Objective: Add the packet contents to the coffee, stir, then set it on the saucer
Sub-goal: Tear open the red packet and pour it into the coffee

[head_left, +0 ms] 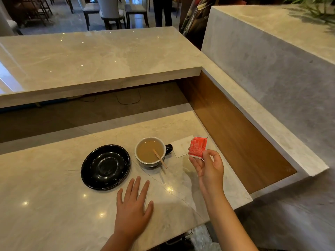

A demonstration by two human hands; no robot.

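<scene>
A dark cup [151, 152] of milky coffee stands on the marble counter, its handle pointing right, with a wooden stir stick [160, 158] leaning in it. To the cup's left lies an empty black saucer [105, 166]. My right hand [208, 167] pinches a small red packet [198, 147] by its lower edge and holds it upright in the air, to the right of the cup. My left hand [133, 205] rests flat on the counter with fingers spread, in front of the saucer and cup, holding nothing.
A white card or napkin [181, 148] lies just right of the cup's handle. A raised marble shelf [90, 58] overhangs the back of the counter, and a wood-lined recess [235, 131] drops off to the right. Chairs stand in the far background.
</scene>
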